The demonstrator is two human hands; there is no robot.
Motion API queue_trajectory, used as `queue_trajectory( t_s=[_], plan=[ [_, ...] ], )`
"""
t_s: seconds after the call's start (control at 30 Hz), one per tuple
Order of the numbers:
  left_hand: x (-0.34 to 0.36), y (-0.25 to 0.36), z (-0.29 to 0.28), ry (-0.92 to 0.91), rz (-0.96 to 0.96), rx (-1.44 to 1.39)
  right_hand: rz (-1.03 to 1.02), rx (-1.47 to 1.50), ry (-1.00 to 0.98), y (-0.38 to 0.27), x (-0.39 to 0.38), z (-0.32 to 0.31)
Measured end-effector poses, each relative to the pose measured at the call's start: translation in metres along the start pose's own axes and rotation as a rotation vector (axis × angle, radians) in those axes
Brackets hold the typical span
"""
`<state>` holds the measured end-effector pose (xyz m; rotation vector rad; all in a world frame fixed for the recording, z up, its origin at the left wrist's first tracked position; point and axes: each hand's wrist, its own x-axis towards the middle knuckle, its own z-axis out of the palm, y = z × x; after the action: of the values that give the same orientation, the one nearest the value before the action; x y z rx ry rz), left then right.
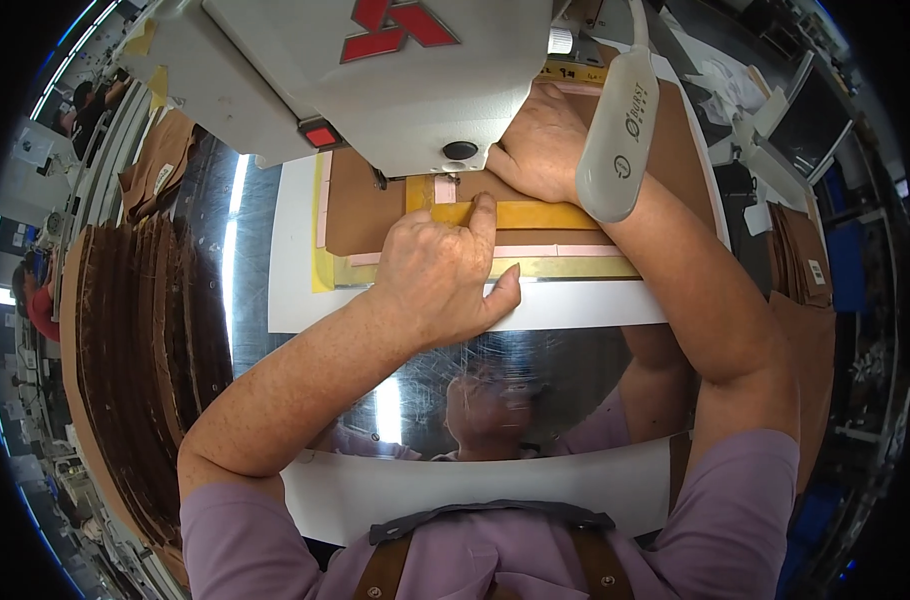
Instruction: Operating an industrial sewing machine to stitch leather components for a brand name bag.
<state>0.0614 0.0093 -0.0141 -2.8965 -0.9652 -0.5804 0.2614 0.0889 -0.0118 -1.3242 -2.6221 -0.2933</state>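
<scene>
Looking down over a sewing-type machine, we see a flat brown panel lying on a white sheet, beneath the pale machine head and above a shiny metal table. A yellow strip crosses the panel, and pink strips run along its near edge.

Our left hand is loosely open, index finger pressing on the yellow strip, thumb spread away, the other fingers bent; it clasps nothing. Our right hand lies over the panel's far part, partly hidden by the machine head and a hanging white lamp-like fixture, so we cannot tell whether its fingertips grip anything.

We judge the panel light, thin and fairly limp, likely to buckle if pushed from one edge, though hardly fragile. The yellow strip seems stiffer, a better place to press. The smooth sheet probably slides easily over the polished metal, so we would spread flat fingers near the panel's margins, clear of the machine head's underside.
</scene>
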Motion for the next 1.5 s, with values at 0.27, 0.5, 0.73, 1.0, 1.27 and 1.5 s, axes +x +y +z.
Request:
queue_trajectory(
  t_s=[0.27,0.5,0.73,1.0,1.27,1.5],
  plan=[
    [-0.016,0.013,-0.013,-0.049,0.025,-0.028,0.058,0.057,0.108,-0.010,-0.019,-0.002],
    [-0.030,0.024,-0.022,-0.116,0.007,-0.069,0.127,0.152,-0.114,-0.024,-0.025,-0.031],
    [-0.045,0.036,-0.028,-0.130,0.033,-0.108,0.083,0.204,0.044,-0.033,-0.045,-0.026],
    [-0.061,0.048,-0.036,-0.174,0.036,-0.163,0.022,0.332,0.083,-0.042,-0.058,-0.023],
    [-0.072,0.059,-0.050,-0.230,0.026,-0.225,-0.025,0.302,0.100,-0.058,-0.072,-0.030],
    [-0.030,0.025,-0.050,-0.122,0.050,-0.200,-0.006,0.312,0.141,-0.061,-0.080,-0.024]
  ],
)
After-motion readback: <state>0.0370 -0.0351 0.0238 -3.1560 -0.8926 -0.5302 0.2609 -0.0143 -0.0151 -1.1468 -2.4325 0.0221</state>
